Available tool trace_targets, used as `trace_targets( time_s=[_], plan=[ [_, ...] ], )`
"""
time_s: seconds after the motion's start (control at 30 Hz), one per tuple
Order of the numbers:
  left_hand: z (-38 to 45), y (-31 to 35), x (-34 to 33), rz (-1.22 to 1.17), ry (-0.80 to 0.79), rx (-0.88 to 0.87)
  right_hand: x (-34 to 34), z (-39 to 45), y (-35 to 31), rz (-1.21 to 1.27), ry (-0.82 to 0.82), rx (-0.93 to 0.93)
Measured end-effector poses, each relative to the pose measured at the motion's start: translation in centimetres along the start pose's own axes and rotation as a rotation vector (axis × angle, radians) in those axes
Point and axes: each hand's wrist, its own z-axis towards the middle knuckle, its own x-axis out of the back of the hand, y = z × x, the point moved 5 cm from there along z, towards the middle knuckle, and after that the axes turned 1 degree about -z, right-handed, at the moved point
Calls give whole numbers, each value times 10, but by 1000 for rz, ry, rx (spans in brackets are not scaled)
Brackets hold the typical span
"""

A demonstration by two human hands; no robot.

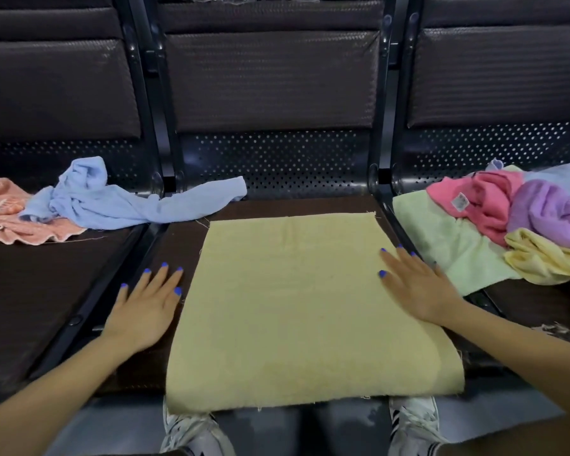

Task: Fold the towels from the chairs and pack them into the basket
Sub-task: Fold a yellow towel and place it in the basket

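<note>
One yellow towel [297, 301] lies spread flat on the middle seat [178, 238], its near edge hanging just over the front lip toward your shoes. Your left hand [142, 307] rests flat w/ fingers straight on the bare seat just beside the towel's left edge, gripping nothing; your right hand [415, 287] is flat too, palm down on the towel's right edge, pressing but not grasping. Cloth looks thin, soft & light, prob. no stiffness at all, so it'll sag and crease wherever unsupported; frayed threads show at the edges, so don't tug hard there. Best hold, I'd judge: pinch the 2 near corners, lift & carry them to the far edge, then smooth w/ flat palms. Other towels wait: a blue towel [119, 202] straddles the gap from the left seat, touching a peach towel [17, 218]; on the right seat sits a pile [507, 218] of green, pink, purple & yellow ones. No basket in view, so packing is some way off.
</note>
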Motion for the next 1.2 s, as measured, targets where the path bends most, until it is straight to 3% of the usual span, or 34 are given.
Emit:
trace_targets(
  time_s=[0.1, 0.17, 0.27, 0.37, 0.47, 0.6, 0.93, 1.07, 1.2],
  plan=[
    [-11, -7, -1, -59, 38, -21, 2, -8, 19, -32, -14, -61],
    [-29, 4, 6, -110, 196, -150, 12, -22, 16, -45, 106, 18],
    [-76, 45, 16, -56, 440, -549, 23, -64, -16, -27, 393, 422],
    [-125, 81, 3, 186, 618, -1027, -8, -118, -55, -230, 502, 895],
    [-148, 92, -25, 390, 624, -1299, -56, -146, -65, -571, 524, 1190],
    [-129, 83, -50, 711, 661, -1322, -60, -137, -53, -769, 603, 1218],
    [-127, 69, -53, 594, 851, -1276, -38, -138, -54, -660, 555, 1030],
    [-131, 79, -42, 474, 941, -1232, -22, -138, -53, -514, 525, 998],
    [-137, 87, -34, 438, 967, -1218, 22, -137, -52, -188, 499, 922]
  ],
)
